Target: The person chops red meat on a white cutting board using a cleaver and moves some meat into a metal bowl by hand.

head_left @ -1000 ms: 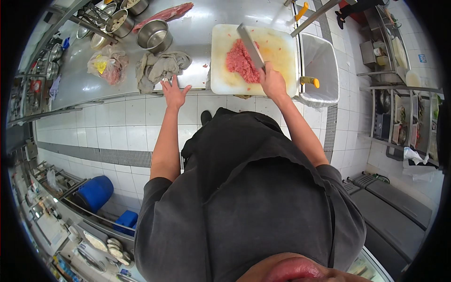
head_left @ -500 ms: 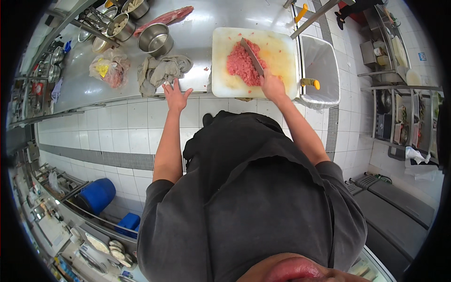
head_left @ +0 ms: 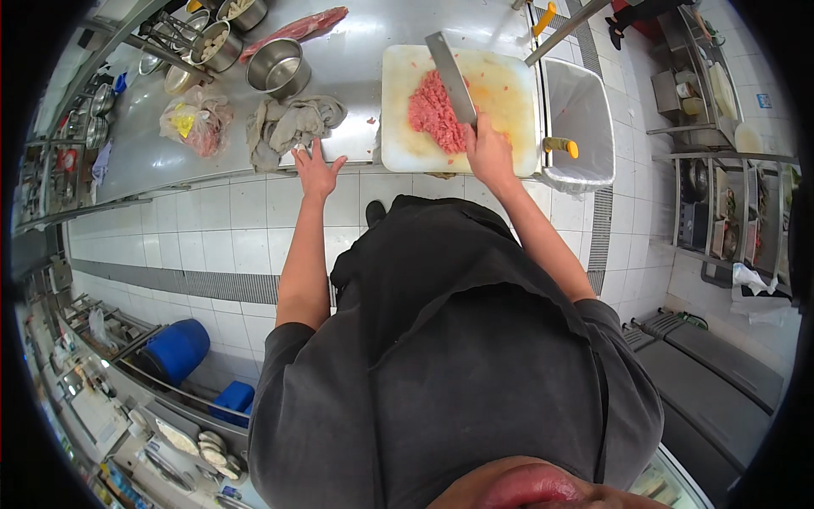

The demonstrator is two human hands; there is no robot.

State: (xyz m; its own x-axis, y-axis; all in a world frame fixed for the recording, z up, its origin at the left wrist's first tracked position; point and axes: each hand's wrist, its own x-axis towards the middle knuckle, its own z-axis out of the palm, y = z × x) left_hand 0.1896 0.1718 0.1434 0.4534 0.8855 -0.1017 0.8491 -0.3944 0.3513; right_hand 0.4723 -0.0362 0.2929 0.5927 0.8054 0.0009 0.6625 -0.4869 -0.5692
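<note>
My right hand point(head_left: 489, 151) is closed round the handle of a cleaver point(head_left: 452, 81), whose broad blade points away from me above a white cutting board point(head_left: 403, 157). Under and beside the blade lies a heap of pink minced meat point(head_left: 432, 114); whether the edge touches it, I cannot tell. My left hand point(head_left: 317, 174) rests with fingers spread at the table's front edge, its fingertips by a crumpled grey cloth point(head_left: 297, 123). Nothing shows in that hand.
A steel pot point(head_left: 278, 69) stands behind the cloth, near a long piece of raw meat point(head_left: 292, 34). Left of it lies a plastic bag of meat point(head_left: 199, 123). A lined bin point(head_left: 578, 123) adjoins the table's right end. Another person's leg point(head_left: 632, 17) shows at the far right.
The cleaver has lifted from the mince, and its blade has turned to show more of its flat side. My left hand stays in nearly the same place.
</note>
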